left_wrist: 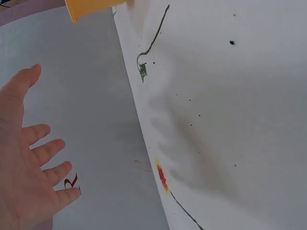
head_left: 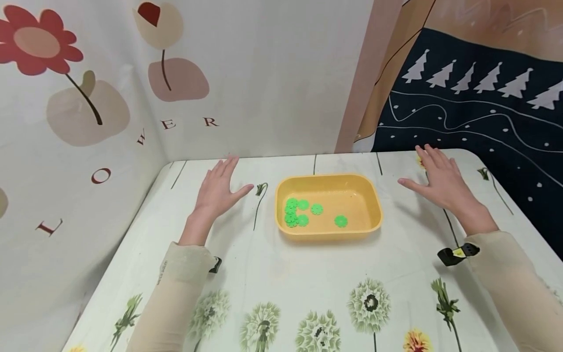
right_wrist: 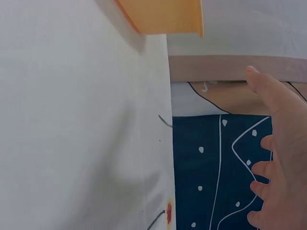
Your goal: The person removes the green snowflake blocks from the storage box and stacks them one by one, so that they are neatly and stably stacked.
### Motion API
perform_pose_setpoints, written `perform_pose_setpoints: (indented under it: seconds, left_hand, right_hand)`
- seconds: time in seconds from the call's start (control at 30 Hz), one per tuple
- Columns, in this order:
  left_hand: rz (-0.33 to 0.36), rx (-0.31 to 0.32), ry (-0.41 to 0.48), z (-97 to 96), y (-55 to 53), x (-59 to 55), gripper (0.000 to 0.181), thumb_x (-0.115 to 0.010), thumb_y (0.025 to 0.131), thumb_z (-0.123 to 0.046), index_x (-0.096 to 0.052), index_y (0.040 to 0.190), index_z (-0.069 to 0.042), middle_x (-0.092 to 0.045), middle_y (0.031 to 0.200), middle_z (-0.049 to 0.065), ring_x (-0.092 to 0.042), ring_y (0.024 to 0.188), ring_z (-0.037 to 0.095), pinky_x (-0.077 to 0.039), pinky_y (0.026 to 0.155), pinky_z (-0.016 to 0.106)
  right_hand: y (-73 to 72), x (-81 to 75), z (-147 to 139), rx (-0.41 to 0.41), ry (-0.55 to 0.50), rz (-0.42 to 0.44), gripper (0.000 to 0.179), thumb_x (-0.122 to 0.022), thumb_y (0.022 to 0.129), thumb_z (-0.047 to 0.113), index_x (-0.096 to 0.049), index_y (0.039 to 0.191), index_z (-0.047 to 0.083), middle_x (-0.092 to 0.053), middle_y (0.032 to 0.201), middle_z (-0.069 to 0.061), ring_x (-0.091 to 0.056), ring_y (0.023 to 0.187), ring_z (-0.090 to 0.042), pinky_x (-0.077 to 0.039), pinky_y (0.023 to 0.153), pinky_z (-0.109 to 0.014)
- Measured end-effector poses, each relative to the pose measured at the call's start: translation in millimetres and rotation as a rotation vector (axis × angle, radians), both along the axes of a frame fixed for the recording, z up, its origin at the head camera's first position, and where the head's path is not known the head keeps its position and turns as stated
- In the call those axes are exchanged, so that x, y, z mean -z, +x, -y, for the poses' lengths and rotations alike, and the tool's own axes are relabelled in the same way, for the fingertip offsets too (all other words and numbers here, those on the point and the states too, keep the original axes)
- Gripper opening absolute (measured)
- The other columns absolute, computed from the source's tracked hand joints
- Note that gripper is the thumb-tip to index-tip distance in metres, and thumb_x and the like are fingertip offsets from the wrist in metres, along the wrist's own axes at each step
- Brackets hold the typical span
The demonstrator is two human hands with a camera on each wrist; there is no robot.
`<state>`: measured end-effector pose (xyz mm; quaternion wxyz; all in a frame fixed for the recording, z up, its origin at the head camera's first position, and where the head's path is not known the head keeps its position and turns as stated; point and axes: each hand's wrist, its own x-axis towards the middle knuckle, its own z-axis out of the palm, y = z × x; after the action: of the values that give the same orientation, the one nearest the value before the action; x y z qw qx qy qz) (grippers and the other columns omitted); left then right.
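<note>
A yellow rectangular tray [head_left: 330, 234] stands on the table in the head view. Several small green flower-shaped discs [head_left: 316, 209] lie in it, most of them clustered at its left end and one apart toward the right. To the left of the tray is my left hand [head_left: 218, 190], raised over the table with fingers straight and thumb spread, holding nothing. My right hand [head_left: 442, 183] is held likewise on the tray's other side, also without anything in it. Each wrist view catches just part of the tray at the top, with the discs out of sight.
A white cloth with printed flowers covers the table [head_left: 272, 266]. Behind and to the left hangs a pale curtain [head_left: 272, 73] with flower prints and letters. At the right back is a dark blue cloth [head_left: 466, 112] with white trees. Black wrist devices [head_left: 457, 254] sit at the sleeves.
</note>
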<state>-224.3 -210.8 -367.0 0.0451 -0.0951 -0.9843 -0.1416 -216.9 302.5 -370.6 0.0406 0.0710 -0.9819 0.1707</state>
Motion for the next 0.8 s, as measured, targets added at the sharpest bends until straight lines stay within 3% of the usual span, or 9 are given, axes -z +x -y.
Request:
perform_pose_setpoints:
  seconds: [0.43, 0.8]
  left_hand:
    - [0.055, -0.004, 0.129, -7.1, 6.2, 4.4, 0.085, -0.058, 0.095, -0.055, -0.020, 0.160, -0.018, -0.019, 0.168, 0.006, -0.019, 0.154, 0.032, -0.023, 0.123, 0.055]
    - [0.089, -0.005, 0.193, -11.2, 10.7, 6.9, 0.082, -0.060, 0.094, -0.052, -0.022, 0.160, -0.022, -0.020, 0.168, 0.003, -0.020, 0.154, 0.030, -0.024, 0.122, 0.058]
  right_hand:
    - [1.7, 4.7, 6.1, -0.048, 0.007, -0.042, 0.098, -0.063, 0.091, 0.056, -0.017, 0.159, 0.002, -0.018, 0.163, -0.028, -0.016, 0.150, -0.048, -0.009, 0.120, -0.069]
    - [4.0, 7.0, 14.4, -0.072, 0.011, -0.021, 0.096, -0.065, 0.091, 0.055, -0.021, 0.158, 0.003, -0.021, 0.161, -0.028, -0.019, 0.147, -0.050, -0.014, 0.121, -0.066]
